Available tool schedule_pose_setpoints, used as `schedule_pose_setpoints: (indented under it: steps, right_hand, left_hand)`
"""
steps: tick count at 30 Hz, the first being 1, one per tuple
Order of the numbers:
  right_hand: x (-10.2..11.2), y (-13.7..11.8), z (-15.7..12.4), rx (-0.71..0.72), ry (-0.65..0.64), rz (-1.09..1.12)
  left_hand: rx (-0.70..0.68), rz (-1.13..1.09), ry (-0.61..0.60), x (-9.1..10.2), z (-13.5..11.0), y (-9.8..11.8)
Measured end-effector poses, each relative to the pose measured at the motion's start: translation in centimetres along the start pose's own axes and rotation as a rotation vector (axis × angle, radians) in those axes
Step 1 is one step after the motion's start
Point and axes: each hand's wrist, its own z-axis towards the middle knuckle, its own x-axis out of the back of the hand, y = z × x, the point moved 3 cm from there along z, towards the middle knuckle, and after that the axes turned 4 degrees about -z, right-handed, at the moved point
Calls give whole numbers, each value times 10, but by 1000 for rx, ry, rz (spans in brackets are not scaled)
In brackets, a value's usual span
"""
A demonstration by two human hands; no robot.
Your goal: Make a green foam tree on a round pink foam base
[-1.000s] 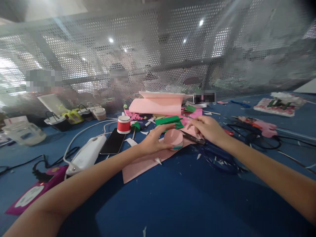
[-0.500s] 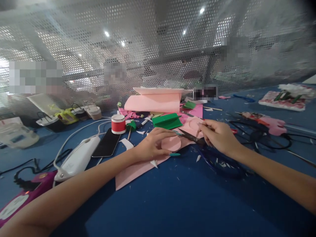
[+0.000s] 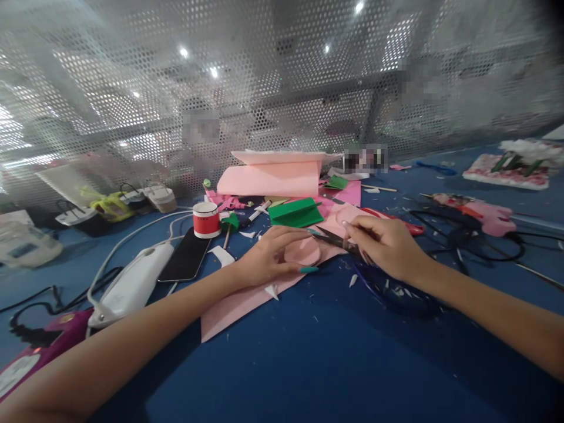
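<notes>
My left hand [image 3: 268,255] curls over a round pink paper piece [image 3: 305,251], its thumb and fingers at the piece's edges. Under that hand a larger pink paper sheet [image 3: 229,311] lies on the blue table. My right hand [image 3: 381,244] has its thumb and fingers drawn together over a pair of scissors [image 3: 337,239]. The scissors' dark blades point toward my left hand, and their dark blue handles [image 3: 388,294] lie on the table. Whether my right fingers grip the scissors or a small scrap is hidden. Folded green paper [image 3: 296,212] lies just beyond both hands.
A red and white tape roll [image 3: 207,221] stands by a black phone [image 3: 185,258] and a white power strip [image 3: 132,282] on the left. Rolled pink paper [image 3: 268,178] lies at the back. To the right are a pink glue gun [image 3: 489,216], black cables and red scissors handles [image 3: 412,228].
My right hand has moved slightly left and down, closer over the scissors, uncovering more of the red handles. My left hand keeps its place on the round paper. The view has shifted slightly.
</notes>
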Motion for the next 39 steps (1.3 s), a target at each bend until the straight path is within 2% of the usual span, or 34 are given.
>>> schedule_pose_setpoints:
  steps: [5,16,22,26,30,39]
  right_hand:
    - [-7,-4,-5,117,-114,-32]
    - [-12,-2,-5,117,-150,-9]
    - [-12,-3,-6,112,-134,-39]
    - [-11,-5,-5,77,-98,-42]
    - [-9,-5,-4,12,-46,4]
    - [-9,-3,-2,-75,46,106]
  left_hand:
    - [25,-7,10,-1,0,-1]
    - [103,-24,-81,-3,0,-4]
    - [131,-20,-120,-6,0,-7]
    - [217,-23,-139,-8,-4,-11]
    - [270,-26,-107,-7,-6,-12]
    - [274,-53,-10,-2,-4,-8]
